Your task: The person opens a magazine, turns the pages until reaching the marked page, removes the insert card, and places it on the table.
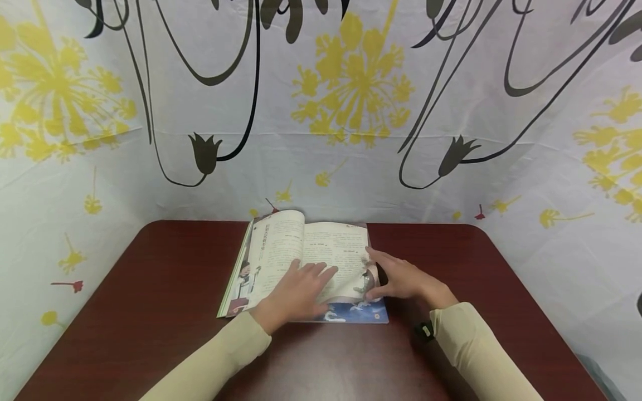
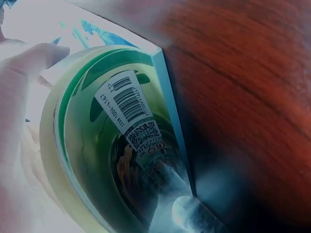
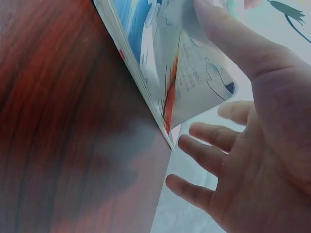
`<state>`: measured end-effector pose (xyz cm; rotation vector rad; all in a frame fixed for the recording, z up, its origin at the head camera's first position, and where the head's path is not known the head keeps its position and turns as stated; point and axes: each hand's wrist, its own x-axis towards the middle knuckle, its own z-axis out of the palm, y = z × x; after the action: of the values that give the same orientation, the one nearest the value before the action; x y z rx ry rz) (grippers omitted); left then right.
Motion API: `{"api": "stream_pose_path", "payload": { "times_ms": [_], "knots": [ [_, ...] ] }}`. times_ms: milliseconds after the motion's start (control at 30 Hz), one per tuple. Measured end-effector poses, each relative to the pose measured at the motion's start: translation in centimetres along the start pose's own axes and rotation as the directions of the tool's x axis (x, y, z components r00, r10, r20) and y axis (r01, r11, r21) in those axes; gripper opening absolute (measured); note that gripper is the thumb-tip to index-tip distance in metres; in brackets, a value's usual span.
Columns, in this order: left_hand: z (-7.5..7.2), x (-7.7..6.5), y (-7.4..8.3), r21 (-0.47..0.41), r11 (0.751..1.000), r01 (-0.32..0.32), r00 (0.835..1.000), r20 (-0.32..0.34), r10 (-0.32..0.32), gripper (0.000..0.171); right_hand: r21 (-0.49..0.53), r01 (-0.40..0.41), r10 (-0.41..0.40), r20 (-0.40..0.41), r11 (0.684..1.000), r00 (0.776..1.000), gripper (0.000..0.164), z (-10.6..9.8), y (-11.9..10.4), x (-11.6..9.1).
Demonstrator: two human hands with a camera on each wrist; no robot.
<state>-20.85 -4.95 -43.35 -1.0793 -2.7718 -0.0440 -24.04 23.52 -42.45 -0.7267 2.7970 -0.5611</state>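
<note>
An open magazine lies on the dark red table, its left-hand pages bulging upward. My left hand rests on the lower middle of the spread, fingers spread. The left wrist view shows a barcode label on a curved green surface beside that hand's pale, overexposed fingers. At the right edge is my right hand, thumb low and index finger higher up. In the right wrist view, its thumb lies against a lifted, bent page, while the other fingers stretch out below the page corner.
The reddish-brown table has rounded far corners. Behind it hangs a white cloth printed with yellow and dark flowers. A small black device sits at the right wrist. A blue picture page shows under the lifted page.
</note>
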Motion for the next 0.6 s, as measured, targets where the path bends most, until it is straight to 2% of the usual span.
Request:
{"api": "stream_pose_path", "payload": {
  "times_ms": [233, 333, 500, 600],
  "knots": [
    [-0.14, 0.0, -0.31, -0.013, 1.0, -0.004, 0.999, -0.052, 0.003, 0.084, 0.015, -0.055, 0.054, 0.039, 0.998, 0.998, 0.119, -0.47, 0.54, -0.18],
    [-0.13, 0.01, -0.39, 0.011, 1.0, -0.018, 0.994, -0.105, 0.02, 0.093, 0.016, -0.066, 0.066, 0.046, 0.998, 0.997, 0.118, -0.61, 0.76, -0.22],
    [-0.11, 0.17, -0.5, 0.087, 0.995, -0.051, 0.971, -0.228, 0.07, 0.107, 0.013, -0.069, 0.068, 0.05, 0.998, 0.996, 0.115, -0.54, 0.85, -0.2],
    [-0.14, 0.32, -0.61, 0.146, 0.987, -0.073, 0.951, -0.288, 0.113, 0.103, -0.002, -0.056, 0.056, 0.066, 0.998, 0.996, 0.112, -0.27, 0.72, -0.13]
  ]
}}
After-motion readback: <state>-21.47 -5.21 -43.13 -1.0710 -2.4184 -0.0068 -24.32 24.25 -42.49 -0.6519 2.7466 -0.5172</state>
